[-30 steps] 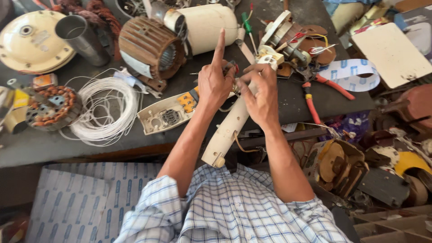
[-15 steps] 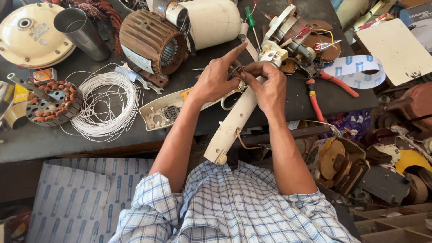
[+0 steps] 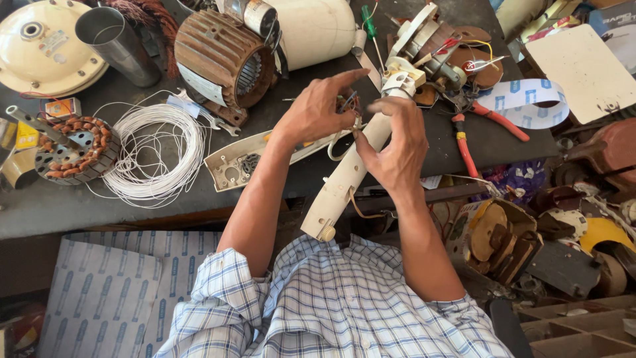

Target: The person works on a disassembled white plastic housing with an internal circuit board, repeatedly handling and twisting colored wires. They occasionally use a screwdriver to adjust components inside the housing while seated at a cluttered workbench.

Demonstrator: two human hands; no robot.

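Observation:
A long cream plastic fan stem (image 3: 344, 182) slants from my lap up to the dark workbench (image 3: 159, 205), its top end by a cream fitting (image 3: 404, 78). My right hand (image 3: 397, 149) wraps the stem's upper part from the right. My left hand (image 3: 317, 109) pinches thin coloured wires (image 3: 350, 103) beside the stem's top, forefinger stretched toward the fitting. Under my left forearm lies a cream control panel cover (image 3: 238, 162).
A coil of white wire (image 3: 159, 152) and a copper-wound stator (image 3: 76, 149) lie at left. A rusty brown motor (image 3: 222, 59), a metal cup (image 3: 116, 43), a cream round cover (image 3: 40, 40), red-handled pliers (image 3: 474, 136) and a green screwdriver (image 3: 370, 26) crowd the bench. Scrap parts pile up at right.
My left hand has dropped its raised forefinger and closed on the wires at the stem's top. My right hand stays on the stem, which has barely moved.

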